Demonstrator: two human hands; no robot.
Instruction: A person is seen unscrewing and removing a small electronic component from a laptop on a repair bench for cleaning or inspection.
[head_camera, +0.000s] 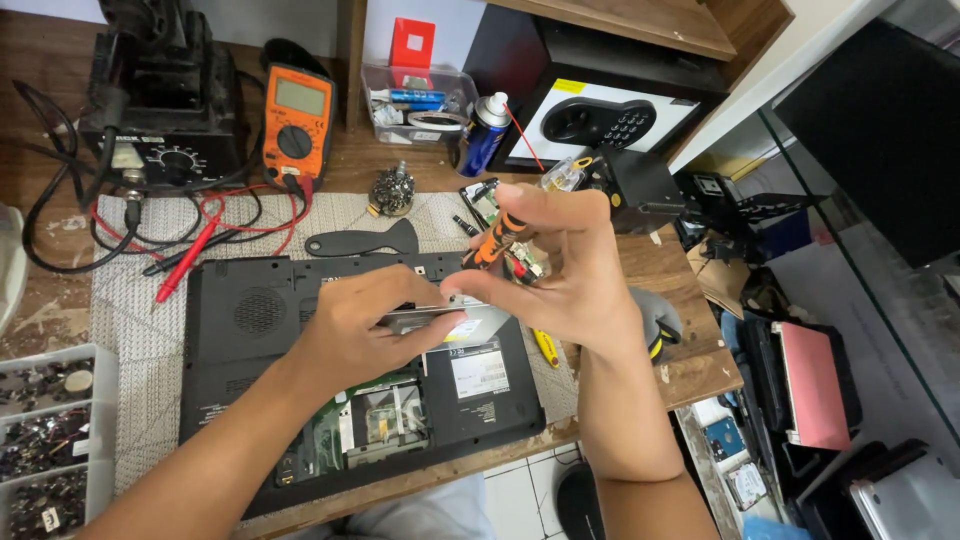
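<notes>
A black laptop (250, 330) lies upside down on a woven mat, its bottom cover off and green circuit boards showing. Above it my left hand (360, 325) grips a flat silver drive (455, 320) by its near edge. My right hand (560, 265) pinches the drive's far edge with thumb and forefinger. That hand also holds an orange and black screwdriver (497, 240) tucked across its fingers.
A black plastic pry tool (365, 240) lies behind the laptop. An orange multimeter (297, 120) with red and black leads and a black soldering station (165, 95) stand at the back. A blue spray can (485, 135) is nearby. Compartment trays of small parts (50, 440) sit front left.
</notes>
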